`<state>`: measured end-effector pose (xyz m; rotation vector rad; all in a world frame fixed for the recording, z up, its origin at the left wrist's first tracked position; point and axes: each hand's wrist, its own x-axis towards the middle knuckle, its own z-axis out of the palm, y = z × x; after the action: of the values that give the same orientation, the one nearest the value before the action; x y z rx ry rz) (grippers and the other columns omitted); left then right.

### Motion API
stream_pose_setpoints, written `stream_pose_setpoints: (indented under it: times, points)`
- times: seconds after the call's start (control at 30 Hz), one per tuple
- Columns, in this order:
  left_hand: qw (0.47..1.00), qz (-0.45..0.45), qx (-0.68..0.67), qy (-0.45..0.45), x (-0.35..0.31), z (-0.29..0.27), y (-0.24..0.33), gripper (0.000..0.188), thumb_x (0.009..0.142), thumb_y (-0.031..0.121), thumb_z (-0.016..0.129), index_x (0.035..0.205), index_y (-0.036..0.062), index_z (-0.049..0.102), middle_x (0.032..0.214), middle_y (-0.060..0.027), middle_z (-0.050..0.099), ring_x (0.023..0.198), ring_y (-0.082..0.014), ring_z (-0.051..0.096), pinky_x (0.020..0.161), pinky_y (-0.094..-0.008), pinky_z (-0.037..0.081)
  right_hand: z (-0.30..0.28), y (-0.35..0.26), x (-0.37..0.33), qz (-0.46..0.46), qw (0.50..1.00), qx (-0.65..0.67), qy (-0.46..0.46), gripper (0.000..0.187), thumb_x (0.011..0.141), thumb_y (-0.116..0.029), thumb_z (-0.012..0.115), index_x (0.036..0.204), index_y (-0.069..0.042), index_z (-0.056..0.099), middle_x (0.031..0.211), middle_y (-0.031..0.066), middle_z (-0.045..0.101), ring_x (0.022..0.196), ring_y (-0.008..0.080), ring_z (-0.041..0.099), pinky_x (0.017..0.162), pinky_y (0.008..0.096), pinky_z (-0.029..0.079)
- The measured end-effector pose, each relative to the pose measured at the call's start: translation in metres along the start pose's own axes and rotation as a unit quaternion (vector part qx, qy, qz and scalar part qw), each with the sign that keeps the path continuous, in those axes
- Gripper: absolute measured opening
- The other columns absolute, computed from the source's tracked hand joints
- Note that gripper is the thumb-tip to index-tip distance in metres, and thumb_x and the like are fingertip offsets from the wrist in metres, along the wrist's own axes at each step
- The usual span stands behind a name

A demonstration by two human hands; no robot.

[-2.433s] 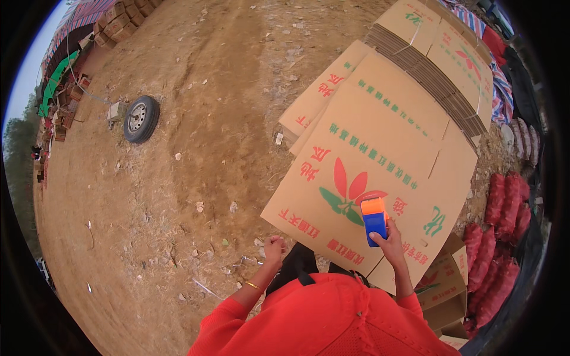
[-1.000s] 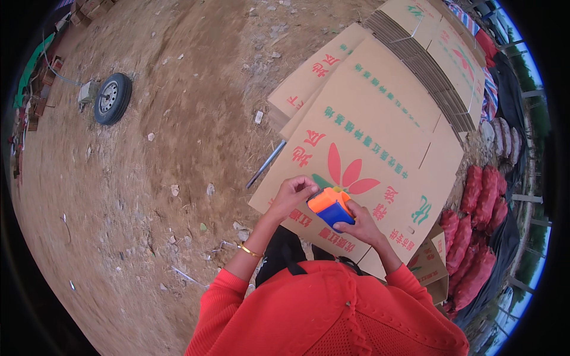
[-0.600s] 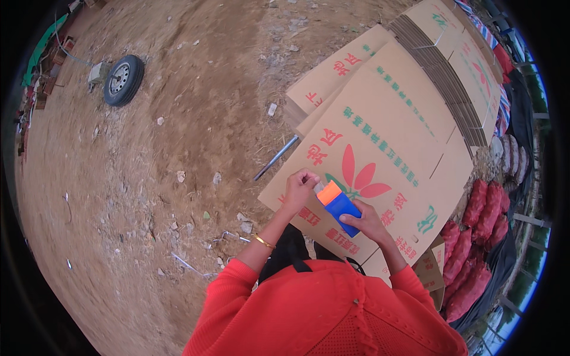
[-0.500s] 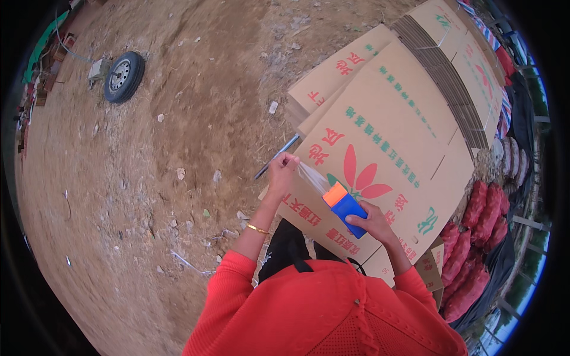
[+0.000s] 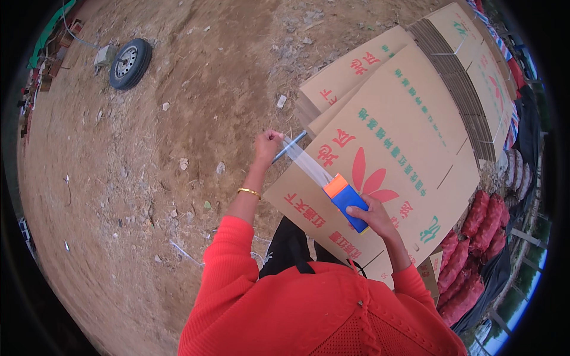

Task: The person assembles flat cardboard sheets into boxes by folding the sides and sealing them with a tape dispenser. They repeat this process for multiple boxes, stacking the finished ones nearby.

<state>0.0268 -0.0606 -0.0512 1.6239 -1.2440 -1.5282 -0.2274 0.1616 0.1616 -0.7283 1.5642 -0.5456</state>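
Note:
My right hand (image 5: 376,216) grips a blue-and-orange case (image 5: 351,209), its thumb lying across the blue side. From the orange end a clear plastic strip (image 5: 307,161) runs up and left, stretched out. The far end of that strip is pinched in the closed fingers of my left hand (image 5: 268,146), which wears a gold bracelet at the wrist. Beneath both hands lie flattened cardboard cartons (image 5: 404,136), printed in red and green. What is inside the case cannot be seen.
A bluish rod (image 5: 289,146) pokes out beside the cartons. More flat cartons (image 5: 454,80) are stacked and strapped at the far right. Red mesh sacks (image 5: 475,249) lie right of them. On the dirt ground at far left stands a wheel (image 5: 130,64).
My left hand has moved up and left, away from the case, and the clear strip between my hands is longer. My right hand still holds the case at nearly the same place.

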Motion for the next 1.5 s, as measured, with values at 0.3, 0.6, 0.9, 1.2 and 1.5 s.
stream_pose_setpoints:
  times: [0.3,0.6,0.9,1.2,1.5]
  points:
    - [0.991,-0.086,0.002,-0.099,-0.016,0.031,-0.015,0.014,0.084,0.014,0.068,0.083,0.0004,0.066,0.068,0.0004,0.062,0.06,-0.0088,0.055,0.057,-0.0258,0.046,-0.002,0.01,0.006,0.02,0.998,-0.044,0.028,0.046,0.075,-0.039,0.075,0.091,0.002,0.062,0.08,0.008,0.062,0.073,0.0121,0.061,0.067,0.0286,0.049]
    - [0.944,-0.153,-0.065,-0.285,-0.041,0.027,-0.042,0.023,0.087,0.025,0.065,0.086,0.0024,0.066,0.071,-0.0007,0.062,0.061,-0.0095,0.055,0.057,-0.0266,0.045,-0.005,0.032,0.018,0.045,0.996,-0.062,0.043,0.05,0.073,-0.043,0.075,0.089,0.003,0.062,0.079,0.0093,0.063,0.071,0.0138,0.061,0.066,0.0296,0.049]
    - [0.947,-0.11,-0.073,-0.293,-0.052,0.033,-0.039,0.032,0.087,0.034,0.065,0.088,0.0017,0.067,0.074,-0.0033,0.065,0.063,-0.0125,0.058,0.059,-0.0285,0.047,-0.003,0.037,0.023,0.048,0.995,-0.078,0.046,0.054,0.072,-0.046,0.074,0.089,0.003,0.062,0.079,0.0121,0.063,0.072,0.0171,0.062,0.067,0.0315,0.049]
    - [0.972,-0.116,0.124,-0.166,-0.042,0.041,0.024,0.061,0.088,0.056,0.052,0.09,-0.0027,0.067,0.073,-0.0136,0.067,0.069,-0.0238,0.065,0.066,-0.0378,0.051,0.002,0.025,0.019,0.036,0.991,-0.117,0.05,0.06,0.071,-0.05,0.073,0.093,0.005,0.062,0.082,0.0156,0.062,0.074,0.0221,0.063,0.069,0.0344,0.049]
    - [0.912,0.088,0.4,-0.021,-0.08,0.066,0.046,0.065,0.093,0.055,0.043,0.09,-0.0056,0.067,0.079,-0.0304,0.062,0.08,-0.0471,0.062,0.073,-0.0533,0.047,-0.015,0.021,-0.007,0.018,0.984,-0.173,0.046,0.058,0.073,-0.049,0.071,0.092,0.004,0.063,0.085,0.0173,0.062,0.077,0.0258,0.063,0.069,0.0353,0.048]
